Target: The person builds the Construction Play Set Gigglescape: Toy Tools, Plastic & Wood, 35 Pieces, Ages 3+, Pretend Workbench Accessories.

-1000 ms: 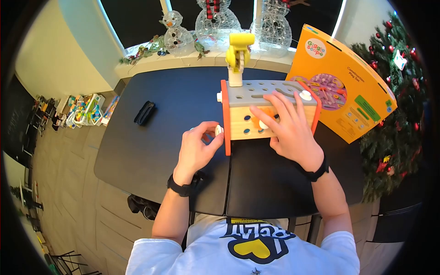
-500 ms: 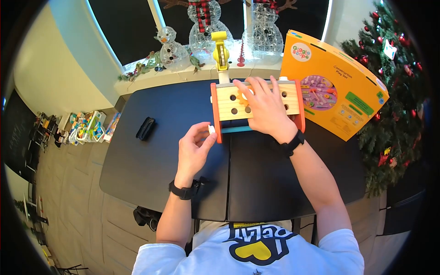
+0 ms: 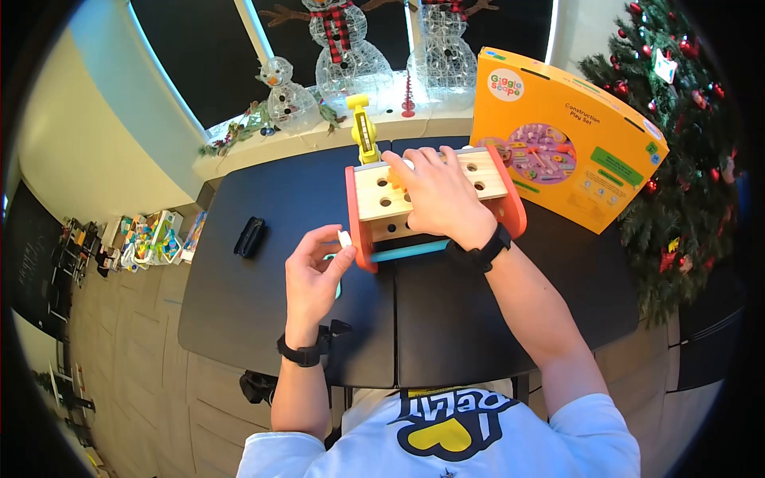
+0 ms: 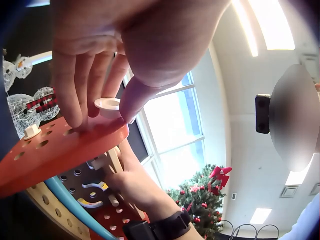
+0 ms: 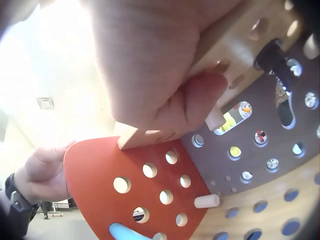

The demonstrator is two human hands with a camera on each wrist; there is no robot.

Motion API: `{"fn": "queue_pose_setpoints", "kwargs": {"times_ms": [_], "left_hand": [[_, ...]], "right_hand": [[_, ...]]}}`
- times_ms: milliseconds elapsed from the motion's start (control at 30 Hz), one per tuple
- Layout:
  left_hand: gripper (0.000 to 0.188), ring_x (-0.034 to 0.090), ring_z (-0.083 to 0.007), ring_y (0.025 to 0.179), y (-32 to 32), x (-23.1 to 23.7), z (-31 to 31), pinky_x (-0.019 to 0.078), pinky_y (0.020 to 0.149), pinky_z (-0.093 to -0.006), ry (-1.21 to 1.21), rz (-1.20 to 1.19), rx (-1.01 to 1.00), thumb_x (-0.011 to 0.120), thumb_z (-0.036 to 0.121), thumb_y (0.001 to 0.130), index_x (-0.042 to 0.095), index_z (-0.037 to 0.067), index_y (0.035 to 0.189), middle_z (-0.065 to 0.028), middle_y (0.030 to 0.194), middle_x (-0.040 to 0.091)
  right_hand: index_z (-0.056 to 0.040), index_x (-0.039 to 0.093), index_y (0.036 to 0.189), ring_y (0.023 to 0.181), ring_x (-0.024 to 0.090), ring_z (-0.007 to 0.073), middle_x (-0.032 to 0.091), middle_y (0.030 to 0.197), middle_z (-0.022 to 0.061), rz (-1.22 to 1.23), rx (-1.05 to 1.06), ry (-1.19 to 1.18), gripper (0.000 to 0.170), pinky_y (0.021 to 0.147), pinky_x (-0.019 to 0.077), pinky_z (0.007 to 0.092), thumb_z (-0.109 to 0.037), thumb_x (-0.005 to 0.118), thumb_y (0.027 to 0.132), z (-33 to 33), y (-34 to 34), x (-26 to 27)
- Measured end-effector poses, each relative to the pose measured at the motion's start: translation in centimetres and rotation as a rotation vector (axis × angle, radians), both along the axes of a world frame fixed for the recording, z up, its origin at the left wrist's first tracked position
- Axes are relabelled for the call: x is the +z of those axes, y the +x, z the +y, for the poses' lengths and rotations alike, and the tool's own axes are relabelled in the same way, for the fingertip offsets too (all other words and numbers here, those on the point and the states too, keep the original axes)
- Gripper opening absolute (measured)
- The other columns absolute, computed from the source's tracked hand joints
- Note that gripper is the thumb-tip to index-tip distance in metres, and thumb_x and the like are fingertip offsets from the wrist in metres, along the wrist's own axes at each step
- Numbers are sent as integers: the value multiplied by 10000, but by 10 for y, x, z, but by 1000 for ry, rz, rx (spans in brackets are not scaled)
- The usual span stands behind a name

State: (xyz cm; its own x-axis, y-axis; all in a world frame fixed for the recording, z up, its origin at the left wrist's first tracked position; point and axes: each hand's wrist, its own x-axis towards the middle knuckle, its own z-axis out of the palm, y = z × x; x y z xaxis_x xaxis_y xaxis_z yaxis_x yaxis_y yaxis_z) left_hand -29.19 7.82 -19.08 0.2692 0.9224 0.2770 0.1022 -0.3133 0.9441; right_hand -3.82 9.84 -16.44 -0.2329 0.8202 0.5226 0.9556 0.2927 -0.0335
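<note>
A toy workbench (image 3: 414,204) with red end panels, a holed wooden face and a blue rod (image 3: 410,251) is tilted, showing its underside. My left hand (image 3: 311,275) pinches a small white round toy piece (image 4: 108,104) between thumb and fingers, right at the left red end panel (image 4: 65,150). My right hand (image 3: 446,195) grips the wooden board, fingers over its face and the thumb (image 5: 202,97) at its inner side. An orange toy gear (image 3: 395,172) with a white centre is partly hidden by those fingers. Upright behind the far left corner is a yellow toy piece (image 3: 364,135).
An orange play-set box (image 3: 574,135) stands at the back right of the black table (image 3: 239,311). A black case (image 3: 250,237) lies at the left. Something turquoise (image 3: 338,290) shows partly behind my left hand. Wire snowmen (image 3: 351,64) line the sill; a Christmas tree (image 3: 677,159) is at right.
The workbench has tipped back and shifted left and nearer, exposing its underside and blue rod. Both hands have moved with it, the left still pinching the white piece.
</note>
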Motion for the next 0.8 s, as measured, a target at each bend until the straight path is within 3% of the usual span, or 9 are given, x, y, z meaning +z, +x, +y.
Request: {"fn": "queue_pose_setpoints", "kwargs": {"times_ms": [100,300,400,500,600,633,733,767,800], "left_hand": [[384,717,-167,955,-2,6,-3,560,812,-288,16,8,5,776,84,948,631,-28,1286,-123,1109,735],[393,702,-169,993,-4,9,-5,561,846,-297,55,18,1,796,76,930,640,-28,1275,-111,1128,722],[388,689,-170,989,-2,9,-10,558,847,-309,67,3,0,821,91,903,667,-14,1243,-100,1121,723],[365,683,-191,991,1,17,-12,550,851,-332,219,60,18,859,133,857,718,10,1171,-93,1085,737],[367,680,-218,988,6,26,-10,540,839,-336,440,145,22,872,144,828,734,21,1145,-104,1067,735],[372,680,-225,988,8,28,-10,538,838,-339,462,147,8,876,146,821,736,23,1142,-106,1060,735],[384,681,-225,987,12,31,-8,535,846,-345,469,158,-28,884,153,807,737,29,1139,-107,1055,736],[388,682,-222,986,14,31,-8,535,850,-347,460,163,-40,887,156,803,737,30,1138,-107,1056,737],[384,684,-219,969,16,31,-8,536,849,-344,453,160,-38,888,160,804,737,31,1133,-105,1048,739]], "right_hand": [[-72,535,1457,1175,613,334,680,1183,180,-17,-13,-46,743,983,417,491,-126,720,739,0,-2,-2],[-74,536,1458,1151,632,356,714,1160,196,34,-23,-393,706,982,440,510,-137,684,771,-3,-3,-2],[-106,530,1476,1252,589,368,672,1271,192,101,30,-437,744,1082,411,562,-119,696,751,-10,-1,5],[-131,541,1467,1360,513,376,595,1389,184,60,108,-135,766,1170,346,620,-118,747,729,-20,2,-5],[-138,566,1434,1422,443,384,524,1453,186,188,290,-104,759,1216,275,669,-111,799,713,-42,-1,14],[-118,604,1381,1359,499,394,571,1389,174,236,401,-44,661,1173,370,610,-91,797,750,-47,-2,21],[-95,626,1343,1294,555,393,603,1338,166,395,582,-93,578,1094,460,525,-46,759,783,-61,-9,19],[-70,638,1306,1167,636,373,647,1249,151,416,592,8,494,974,529,459,-51,757,827,-65,-16,18],[-63,646,1301,1133,653,368,660,1231,149,441,582,1,483,963,540,449,-64,771,834,-69,-18,14]]}}
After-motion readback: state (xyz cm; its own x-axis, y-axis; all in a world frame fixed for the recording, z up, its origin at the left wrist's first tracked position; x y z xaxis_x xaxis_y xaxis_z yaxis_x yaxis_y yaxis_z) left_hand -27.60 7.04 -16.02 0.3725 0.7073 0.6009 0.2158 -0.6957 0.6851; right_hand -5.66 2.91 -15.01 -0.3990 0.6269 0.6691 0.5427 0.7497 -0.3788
